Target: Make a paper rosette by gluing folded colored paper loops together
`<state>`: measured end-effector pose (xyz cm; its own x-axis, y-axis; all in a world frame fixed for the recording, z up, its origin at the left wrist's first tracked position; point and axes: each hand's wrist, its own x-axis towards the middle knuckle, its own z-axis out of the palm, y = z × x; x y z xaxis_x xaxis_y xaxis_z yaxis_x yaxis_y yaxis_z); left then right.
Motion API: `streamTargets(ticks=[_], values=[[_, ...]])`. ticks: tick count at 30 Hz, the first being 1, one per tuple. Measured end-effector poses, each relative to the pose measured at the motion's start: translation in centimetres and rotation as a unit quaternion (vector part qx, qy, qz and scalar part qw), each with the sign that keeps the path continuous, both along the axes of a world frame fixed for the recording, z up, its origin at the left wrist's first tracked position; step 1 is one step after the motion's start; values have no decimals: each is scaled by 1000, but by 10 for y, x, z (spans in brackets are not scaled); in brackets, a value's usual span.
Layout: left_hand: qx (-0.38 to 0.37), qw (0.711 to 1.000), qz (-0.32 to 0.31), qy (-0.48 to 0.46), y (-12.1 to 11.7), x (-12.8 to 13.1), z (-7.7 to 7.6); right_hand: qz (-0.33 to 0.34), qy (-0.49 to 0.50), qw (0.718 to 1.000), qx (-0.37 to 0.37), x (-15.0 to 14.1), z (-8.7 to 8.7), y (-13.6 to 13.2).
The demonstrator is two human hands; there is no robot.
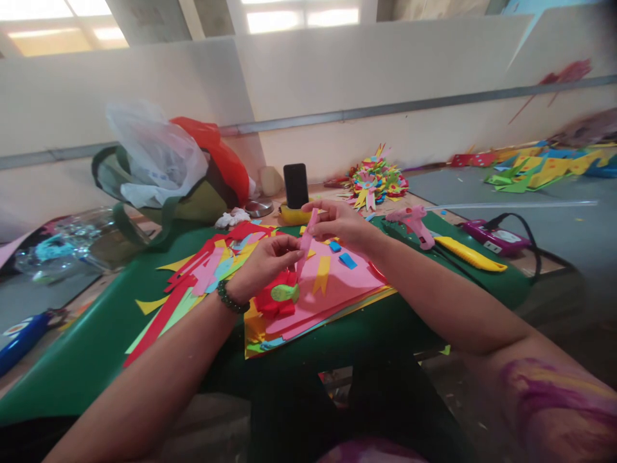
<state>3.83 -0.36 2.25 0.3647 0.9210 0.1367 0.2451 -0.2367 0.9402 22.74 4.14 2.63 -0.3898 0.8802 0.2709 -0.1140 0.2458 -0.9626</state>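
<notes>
Both hands pinch a narrow pink strip (306,243), which stands nearly upright above the stacked sheets. My left hand (270,257), with a dark bead bracelet at the wrist, grips its lower part. Higher up, my right hand (340,225) has its fingertips closed on the same strip. Below them lies a stack of pink sheets (332,308) with yellow and blue edges. A red cut piece (277,308) and a green piece (285,293) rest on the stack's left side. On the pink sheet are a yellow notched strip (322,273) and small blue pieces (347,260).
Cut strips (193,283) in many colours lie left on the green mat (96,328). To the right are a pink glue gun (412,225), a yellow cutter (470,254) and a purple power box (496,236). Behind stand a phone (295,185), paper flowers (376,180) and a bag (193,206).
</notes>
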Motion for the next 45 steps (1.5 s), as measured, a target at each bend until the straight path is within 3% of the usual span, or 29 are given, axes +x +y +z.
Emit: streamTargets(ticks=[7, 10, 21, 25, 29, 35, 39, 45], values=[[-24, 999, -45, -8, 1, -1, -1, -56, 49, 997, -18, 5, 0, 11], [-22, 999, -47, -13, 0, 0, -1, -48, 39, 998, -19, 5, 1, 8], [-26, 996, -78, 22, -1, 0, -6, 21, -97, 992, -74, 20, 7, 11], [63, 993, -53, 87, 2, -1, -10, 41, -170, 978, -114, 27, 0, 22], [184, 960, -41, 209, 5, -3, -17, 45, -225, 964, -133, 30, -12, 33], [301, 887, -147, 318, 9, -3, -25, 21, -315, 939, -133, 25, -14, 35], [302, 865, -182, 357, 9, -1, -26, 18, -345, 930, -126, 21, -15, 32], [236, 873, -206, 374, 9, 1, -27, -1, -380, 920, -96, 20, -22, 37]])
